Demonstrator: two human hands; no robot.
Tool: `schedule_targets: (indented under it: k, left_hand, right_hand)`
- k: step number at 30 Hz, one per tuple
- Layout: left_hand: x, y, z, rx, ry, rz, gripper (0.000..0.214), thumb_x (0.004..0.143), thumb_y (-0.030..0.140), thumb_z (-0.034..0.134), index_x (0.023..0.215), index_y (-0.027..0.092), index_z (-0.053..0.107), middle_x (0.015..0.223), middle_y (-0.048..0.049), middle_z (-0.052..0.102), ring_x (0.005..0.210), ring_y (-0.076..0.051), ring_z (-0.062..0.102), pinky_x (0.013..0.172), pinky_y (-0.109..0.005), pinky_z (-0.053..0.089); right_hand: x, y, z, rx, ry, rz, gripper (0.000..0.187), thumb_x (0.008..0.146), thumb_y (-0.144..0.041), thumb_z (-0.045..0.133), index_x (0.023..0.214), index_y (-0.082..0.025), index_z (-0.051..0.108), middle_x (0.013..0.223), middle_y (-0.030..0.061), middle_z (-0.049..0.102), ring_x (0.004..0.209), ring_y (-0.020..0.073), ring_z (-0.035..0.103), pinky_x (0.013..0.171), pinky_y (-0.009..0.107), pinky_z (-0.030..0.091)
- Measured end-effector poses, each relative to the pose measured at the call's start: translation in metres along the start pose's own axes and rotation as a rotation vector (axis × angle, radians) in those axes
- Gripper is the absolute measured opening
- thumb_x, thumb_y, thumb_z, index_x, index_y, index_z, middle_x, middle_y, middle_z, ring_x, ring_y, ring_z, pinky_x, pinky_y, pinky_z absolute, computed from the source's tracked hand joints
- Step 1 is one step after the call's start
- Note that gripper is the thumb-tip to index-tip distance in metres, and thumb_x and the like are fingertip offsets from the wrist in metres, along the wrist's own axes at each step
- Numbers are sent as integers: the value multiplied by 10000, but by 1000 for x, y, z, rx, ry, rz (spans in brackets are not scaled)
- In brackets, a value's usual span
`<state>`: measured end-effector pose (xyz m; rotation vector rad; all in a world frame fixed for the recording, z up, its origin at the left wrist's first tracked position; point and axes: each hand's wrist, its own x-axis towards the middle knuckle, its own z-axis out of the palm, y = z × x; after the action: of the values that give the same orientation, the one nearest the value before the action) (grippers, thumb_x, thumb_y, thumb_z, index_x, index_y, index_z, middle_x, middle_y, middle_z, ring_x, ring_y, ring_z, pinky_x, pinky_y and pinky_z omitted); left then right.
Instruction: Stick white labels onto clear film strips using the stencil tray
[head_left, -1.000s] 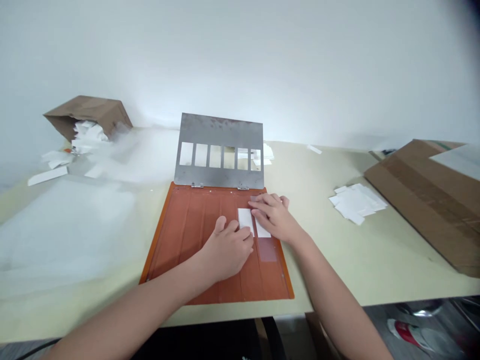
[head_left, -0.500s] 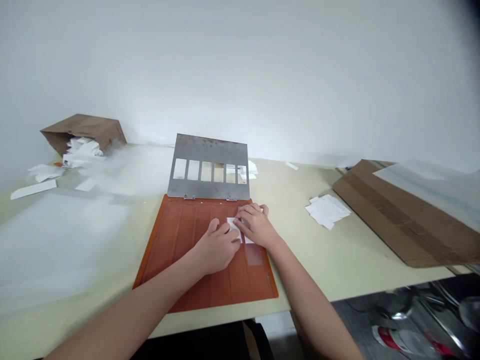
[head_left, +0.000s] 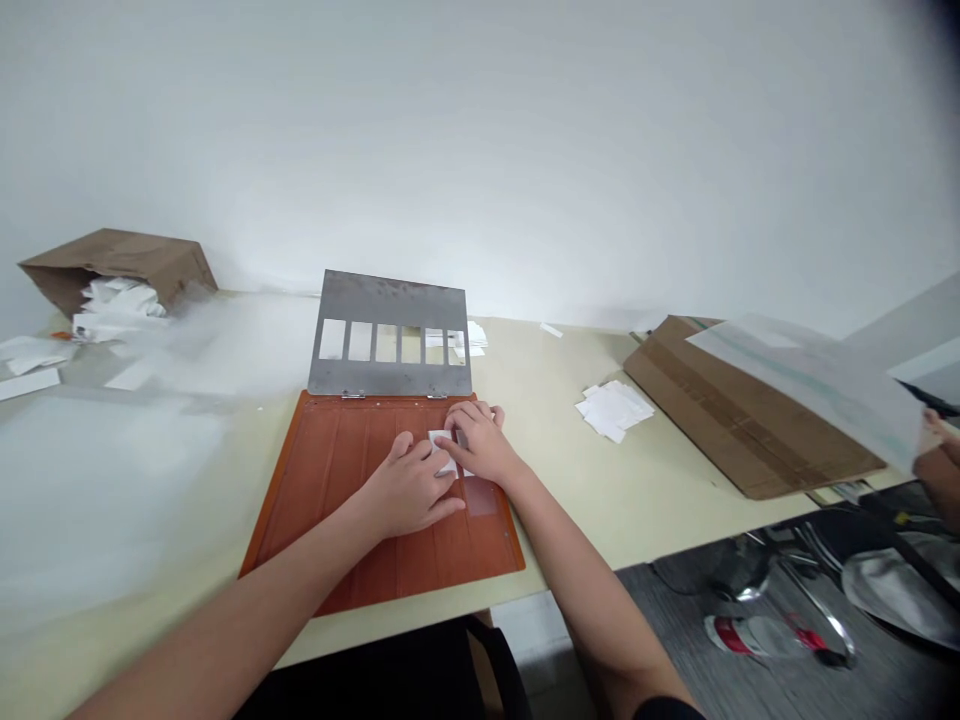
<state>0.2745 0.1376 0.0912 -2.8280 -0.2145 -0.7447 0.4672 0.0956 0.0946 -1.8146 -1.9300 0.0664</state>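
An orange-brown board [head_left: 345,500] lies flat on the table, marked with parallel lines. A metal frame [head_left: 394,380] with a row of rectangular cutouts stands raised, hinged at its back edge. My left hand [head_left: 412,485] rests palm down on the board, thumb and fingers apart, fingertips at a small white card [head_left: 441,438]. Across from it, my right hand [head_left: 484,445] lies over the board's right side, thumb apart on that card and the other fingers bent. Another white piece shows partly under the right hand. Below it is a pale translucent rectangle [head_left: 480,497] on the board.
A loose pile of white cards [head_left: 615,408] lies to the right, before a cardboard box [head_left: 720,420]. At left, another box [head_left: 150,255] spills white pieces [head_left: 120,310] beside translucent plastic sheeting [head_left: 97,480]. Another person's hand [head_left: 934,435] shows at far right. A bottle [head_left: 757,635] lies below the table.
The view has swung right, so everything sits further left. My left thumb has stretched away from its fingers. The right hand stays over the card. Another person's hand has come into view.
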Motion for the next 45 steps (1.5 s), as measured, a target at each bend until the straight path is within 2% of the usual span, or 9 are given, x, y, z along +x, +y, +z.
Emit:
schedule_targets:
  k: [5, 10, 13, 18, 20, 23, 28, 33, 45]
  left_hand:
    - [2, 0, -3, 0, 42, 17, 397, 917, 533, 556, 818, 172, 687, 875, -57, 595, 856, -207, 451, 818, -413, 256]
    - [3, 1, -9, -12, 80, 50, 366, 953, 493, 502, 920, 173, 676, 884, -54, 584, 826, -198, 443, 790, -397, 253]
    - [3, 2, -11, -29, 88, 50, 346, 966, 470, 475, 987, 183, 667, 893, -48, 586, 800, -194, 436, 793, -404, 256]
    - [3, 0, -10, -64, 78, 25, 340, 968, 460, 470, 972, 177, 659, 883, -48, 586, 805, -194, 447, 800, -411, 257]
    - [3, -1, -9, -69, 74, 14, 340, 966, 459, 472, 948, 173, 655, 880, -47, 586, 805, -195, 447, 797, -412, 257]
    - [3, -3, -8, -68, 66, -2, 342, 964, 461, 473, 923, 171, 648, 872, -42, 582, 802, -196, 441, 797, -414, 257]
    - [3, -2, -10, -71, 57, -20, 337, 970, 447, 460, 922, 170, 645, 875, -41, 583, 810, -199, 435, 803, -418, 258]
    - [3, -1, -9, -87, 55, -26, 349, 983, 437, 432, 918, 169, 645, 862, -41, 581, 801, -198, 430, 800, -418, 258]
    - [2, 1, -11, -107, 20, -54, 318, 981, 391, 444, 864, 165, 635, 839, -39, 575, 801, -196, 433, 803, -416, 250]
  right_hand:
    - [-1, -4, -1, 317, 18, -9, 220, 843, -367, 645, 963, -203, 561, 927, 22, 644, 979, 219, 562, 977, 456, 283]
    - [1, 7, -9, 445, 41, -6, 348, 927, -466, 478, 1136, -212, 589, 940, 36, 653, 848, 159, 608, 793, 309, 461]
    - [-2, 43, -33, 370, 171, 152, 460, 951, -500, 397, 1250, -204, 584, 1137, 83, 640, 930, 172, 604, 807, 310, 468]
    - [-27, 134, -83, 51, 343, 608, 509, 823, -407, 610, 1287, -200, 575, 955, 73, 693, 868, 232, 596, 967, 495, 341]
    - [-42, 161, -93, -57, 359, 752, 444, 797, -377, 639, 1211, -216, 619, 960, 69, 704, 974, 277, 585, 1012, 567, 239]
    - [-65, 183, -95, -169, 392, 894, 420, 783, -375, 640, 1177, -230, 640, 1210, 92, 653, 1212, 326, 480, 1045, 564, 183]
    - [-93, 194, -93, -243, 427, 1166, 512, 822, -498, 582, 1260, -232, 583, 1327, 118, 575, 1250, 336, 477, 1038, 568, 297]
    - [-99, 201, -91, -237, 331, 1406, 739, 759, -699, 573, 1271, -166, 593, 1349, 220, 531, 1261, 425, 481, 1003, 609, 371]
    - [-91, 198, -84, -141, 280, 1405, 728, 585, -722, 697, 1067, -176, 665, 1264, 235, 605, 1201, 438, 528, 1003, 654, 320]
